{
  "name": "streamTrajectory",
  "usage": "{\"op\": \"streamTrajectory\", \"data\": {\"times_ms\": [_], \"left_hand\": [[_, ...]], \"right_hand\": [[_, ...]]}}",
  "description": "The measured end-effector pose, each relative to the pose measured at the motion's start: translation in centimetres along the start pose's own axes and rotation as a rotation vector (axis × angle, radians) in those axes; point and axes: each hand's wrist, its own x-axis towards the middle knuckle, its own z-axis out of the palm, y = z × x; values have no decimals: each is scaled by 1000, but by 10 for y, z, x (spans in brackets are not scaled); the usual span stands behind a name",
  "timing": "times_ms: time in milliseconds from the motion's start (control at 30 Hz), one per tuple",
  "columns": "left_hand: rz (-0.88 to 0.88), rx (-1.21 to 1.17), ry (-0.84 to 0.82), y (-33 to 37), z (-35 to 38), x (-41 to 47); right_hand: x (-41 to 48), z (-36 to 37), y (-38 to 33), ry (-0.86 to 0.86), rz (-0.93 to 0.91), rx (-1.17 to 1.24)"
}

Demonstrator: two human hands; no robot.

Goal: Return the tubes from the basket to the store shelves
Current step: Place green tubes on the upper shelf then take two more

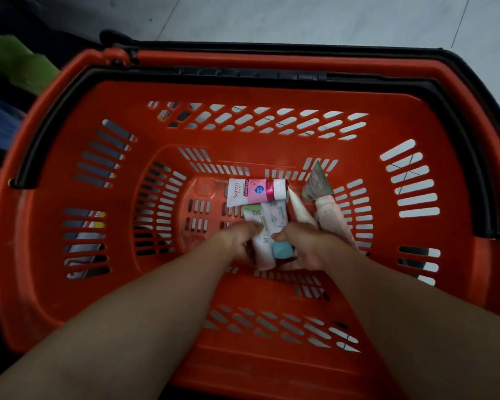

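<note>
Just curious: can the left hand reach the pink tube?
Probably yes: the pink tube lies uncovered just beyond the left hand, though that hand grips a green-labelled tube, the right hand a teal-capped tube.

The left hand (237,245) covers one side of the white tube (261,254) it grips, and the right hand (311,248) hides part of the teal-capped tube (283,250) it holds; the fingers of both lie out of sight beneath. Print on the pale tubes (329,220) at the right is too small to read. A green shape (18,62) at the left edge is blurred. The bottom edge cuts off both forearms (127,327).
</note>
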Motion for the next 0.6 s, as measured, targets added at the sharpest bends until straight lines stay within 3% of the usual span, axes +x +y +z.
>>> {"op": "streamTrajectory", "data": {"times_ms": [100, 267, 600], "left_hand": [[-33, 116, -47, 8, -13, -14], [41, 79, -133, 14, -24, -59], [687, 135, -225, 25, -60, -216]], "right_hand": [[-8, -1, -4, -59, 33, 68], [-43, -4, -8, -153, 23, 82], [-183, 18, -57, -316, -495, 11]]}}
